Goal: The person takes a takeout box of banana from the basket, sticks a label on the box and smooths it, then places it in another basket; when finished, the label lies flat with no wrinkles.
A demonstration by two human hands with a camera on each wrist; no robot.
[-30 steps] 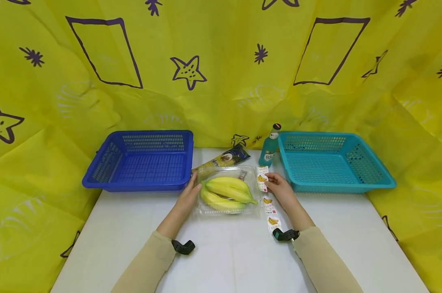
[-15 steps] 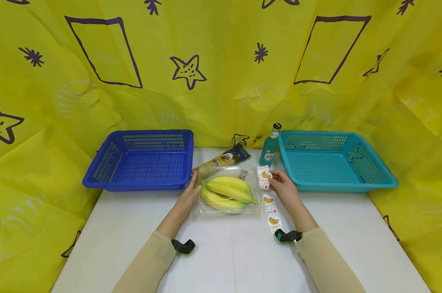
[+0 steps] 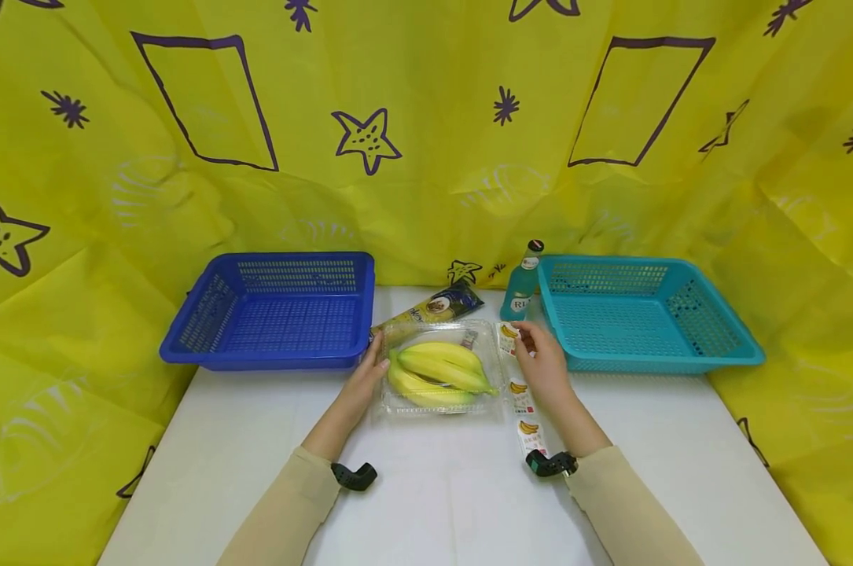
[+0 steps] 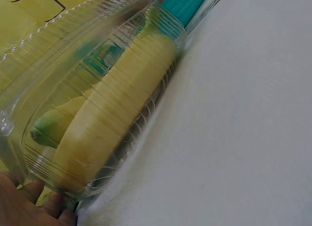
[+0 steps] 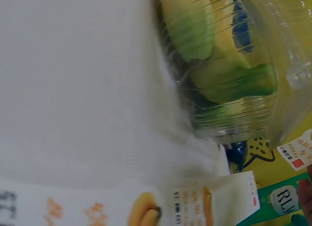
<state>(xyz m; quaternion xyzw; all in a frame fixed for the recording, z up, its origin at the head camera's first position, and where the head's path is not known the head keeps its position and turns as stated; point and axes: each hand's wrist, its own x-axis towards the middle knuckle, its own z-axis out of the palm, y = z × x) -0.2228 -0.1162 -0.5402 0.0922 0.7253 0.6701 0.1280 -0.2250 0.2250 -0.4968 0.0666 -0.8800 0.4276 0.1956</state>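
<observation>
A clear plastic clamshell box (image 3: 493, 346) with bananas (image 3: 440, 365) inside stands on the white table between the hands. My left hand (image 3: 361, 387) rests against its left side, its fingertips at the box's lower corner in the left wrist view. Beside the box's right edge, my right hand (image 3: 548, 369) pinches a small banana sticker (image 3: 508, 338) at its right edge. In the right wrist view, that sticker (image 5: 297, 151) is raised off the table, with fingertips (image 5: 306, 196) just inside the frame. More banana stickers (image 3: 521, 395) lie in a strip below it.
A blue basket (image 3: 266, 365) stands back left, a teal basket (image 3: 663, 365) back right. Behind the box lie a yellow and dark blue packet (image 3: 433, 306) and an upright teal bottle (image 3: 521, 291). A yellow patterned curtain (image 3: 426, 204) encloses the table.
My right hand has shifted slightly up and left at the top sticker, which has turned and now shows less of its face. My left hand stays against the box.
</observation>
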